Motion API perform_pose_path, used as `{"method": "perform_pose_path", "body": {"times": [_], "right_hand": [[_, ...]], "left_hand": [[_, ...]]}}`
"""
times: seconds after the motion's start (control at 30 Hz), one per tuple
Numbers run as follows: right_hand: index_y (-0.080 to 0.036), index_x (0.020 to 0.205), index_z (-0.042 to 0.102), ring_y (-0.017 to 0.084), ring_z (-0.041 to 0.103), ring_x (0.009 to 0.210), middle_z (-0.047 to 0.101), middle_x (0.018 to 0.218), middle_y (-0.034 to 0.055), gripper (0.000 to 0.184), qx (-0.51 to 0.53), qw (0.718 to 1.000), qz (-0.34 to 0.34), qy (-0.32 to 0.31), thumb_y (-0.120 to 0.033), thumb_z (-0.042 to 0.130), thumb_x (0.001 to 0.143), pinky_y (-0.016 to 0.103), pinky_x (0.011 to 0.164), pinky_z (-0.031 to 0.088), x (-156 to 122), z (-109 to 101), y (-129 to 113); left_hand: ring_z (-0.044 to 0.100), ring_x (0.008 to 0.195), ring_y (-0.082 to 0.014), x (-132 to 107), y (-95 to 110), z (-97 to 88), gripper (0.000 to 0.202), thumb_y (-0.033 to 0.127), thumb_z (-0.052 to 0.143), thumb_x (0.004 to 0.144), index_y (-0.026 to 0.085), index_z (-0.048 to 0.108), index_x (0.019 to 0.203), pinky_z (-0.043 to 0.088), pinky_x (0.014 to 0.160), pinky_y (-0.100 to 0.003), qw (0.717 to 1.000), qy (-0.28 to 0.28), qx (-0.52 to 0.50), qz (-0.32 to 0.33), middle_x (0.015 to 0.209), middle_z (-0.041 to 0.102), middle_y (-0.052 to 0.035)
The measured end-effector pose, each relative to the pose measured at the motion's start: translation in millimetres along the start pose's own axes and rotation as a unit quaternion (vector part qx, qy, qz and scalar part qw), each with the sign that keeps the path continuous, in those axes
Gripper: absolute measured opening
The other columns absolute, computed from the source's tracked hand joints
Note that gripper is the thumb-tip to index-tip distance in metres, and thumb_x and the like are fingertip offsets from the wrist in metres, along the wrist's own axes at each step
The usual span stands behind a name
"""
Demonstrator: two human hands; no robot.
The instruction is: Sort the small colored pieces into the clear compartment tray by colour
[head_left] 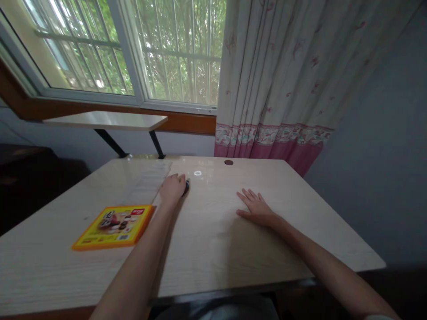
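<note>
My left hand (172, 190) is closed at the middle left of the table. A small dark object (187, 187) with a light tip sticks out past its fingers; most of it is hidden, so I cannot tell its kind. My right hand (256, 207) rests palm down on the tabletop with its fingers spread and holds nothing. Beside my left forearm lies a flat yellow and orange box (115, 226) with pictures of round dark and white pieces on its lid. A clear plastic sheet (147, 180) lies flat just left of my left hand.
The pale wooden table (207, 249) has a round brown cable hole (228, 162) near its back edge. A raised shelf (110, 119) on black brackets stands at the back left. Behind are a barred window (180, 53) and a flowered curtain (276, 80).
</note>
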State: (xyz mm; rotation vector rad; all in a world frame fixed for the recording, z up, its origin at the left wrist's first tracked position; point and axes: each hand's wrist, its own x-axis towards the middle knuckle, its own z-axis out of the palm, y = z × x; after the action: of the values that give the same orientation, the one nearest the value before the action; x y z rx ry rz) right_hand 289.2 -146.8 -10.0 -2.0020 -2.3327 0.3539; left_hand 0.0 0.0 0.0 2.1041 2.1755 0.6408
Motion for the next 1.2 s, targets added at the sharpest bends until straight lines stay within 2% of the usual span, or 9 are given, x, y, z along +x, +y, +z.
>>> {"method": "perform_pose_path", "body": {"times": [0.2,0.3,0.37,0.43,0.63,0.77,0.87,1.0,1.2], "right_hand": [[-0.027,0.139,0.018,0.031,0.012,0.132,0.015,0.146,0.0084,0.073,-0.008,0.999,-0.01,0.03,-0.065,0.032,0.079,0.053,0.102,0.01,2,6,4],[-0.023,0.132,0.037,0.028,0.029,0.125,0.036,0.137,0.0114,0.059,-0.007,0.996,-0.033,0.087,-0.057,0.035,0.084,0.046,0.101,0.019,9,3,7],[-0.019,0.119,0.05,0.023,0.042,0.114,0.05,0.122,0.0116,0.046,0.005,0.991,-0.051,0.126,-0.048,0.035,0.087,0.039,0.098,0.026,19,-3,7],[-0.018,0.107,0.057,0.02,0.048,0.103,0.057,0.108,0.0102,0.036,0.025,0.987,-0.077,0.137,-0.041,0.039,0.088,0.035,0.092,0.032,35,-8,4],[-0.016,0.099,0.06,0.017,0.052,0.096,0.061,0.1,0.0084,0.024,0.049,0.971,-0.193,0.129,-0.029,0.045,0.086,0.031,0.087,0.035,95,-14,-29],[-0.016,0.102,0.059,0.016,0.053,0.095,0.061,0.1,0.008,0.022,0.051,0.964,-0.221,0.135,-0.024,0.046,0.086,0.03,0.085,0.036,126,-7,-58],[-0.018,0.103,0.059,0.016,0.053,0.092,0.061,0.098,0.0073,0.022,0.053,0.965,-0.212,0.144,-0.021,0.046,0.086,0.03,0.084,0.037,139,-4,-70],[-0.016,0.1,0.061,0.017,0.053,0.093,0.062,0.098,0.0077,0.023,0.071,0.966,-0.191,0.16,-0.016,0.044,0.085,0.03,0.084,0.037,140,-4,-65],[-0.013,0.094,0.063,0.015,0.055,0.089,0.065,0.094,0.0074,0.022,0.081,0.965,-0.186,0.167,-0.012,0.045,0.083,0.029,0.084,0.039,121,-7,-36]], "left_hand": [[0.056,0.101,-0.0254,11,-18,12.0,0.048,0.038,0.017,0.091,0.014,0.055,0.108,0.041,0.086,-0.037,0.997,-0.047,-0.017,0.063,0.11,0.059,-0.0141],[0.053,0.107,-0.022,15,-20,15.4,0.046,0.034,0.017,0.092,0.012,0.053,0.109,0.039,0.09,-0.033,0.992,-0.06,-0.024,0.105,0.115,0.056,-0.0138],[0.051,0.11,-0.0207,16,-20,16.7,0.044,0.032,0.018,0.092,0.011,0.053,0.109,0.037,0.093,-0.031,0.989,-0.068,-0.028,0.131,0.118,0.055,-0.0136],[0.049,0.113,-0.0193,15,-20,17.5,0.043,0.031,0.019,0.092,0.013,0.053,0.11,0.035,0.096,-0.03,0.984,-0.077,-0.033,0.16,0.121,0.053,-0.012],[0.042,0.12,-0.0183,11,-20,19.9,0.041,0.029,0.021,0.092,0.013,0.051,0.115,0.031,0.101,-0.03,0.973,-0.091,-0.041,0.21,0.126,0.05,-0.0111],[0.039,0.122,-0.018,7,-17,19.1,0.042,0.029,0.021,0.091,0.012,0.05,0.117,0.03,0.102,-0.03,0.965,-0.098,-0.044,0.239,0.128,0.048,-0.011],[0.041,0.121,-0.0184,1,-12,17.9,0.043,0.029,0.02,0.091,0.012,0.05,0.116,0.031,0.101,-0.03,0.959,-0.103,-0.047,0.261,0.127,0.049,-0.0111],[0.041,0.121,-0.0181,-11,-3,17.3,0.043,0.029,0.019,0.091,0.011,0.05,0.116,0.031,0.101,-0.031,0.949,-0.11,-0.053,0.289,0.127,0.049,-0.0117],[0.04,0.122,-0.0168,-38,12,14.5,0.043,0.031,0.021,0.091,0.013,0.048,0.12,0.029,0.103,-0.03,0.931,-0.123,-0.07,0.337,0.129,0.047,-0.0096]]}}
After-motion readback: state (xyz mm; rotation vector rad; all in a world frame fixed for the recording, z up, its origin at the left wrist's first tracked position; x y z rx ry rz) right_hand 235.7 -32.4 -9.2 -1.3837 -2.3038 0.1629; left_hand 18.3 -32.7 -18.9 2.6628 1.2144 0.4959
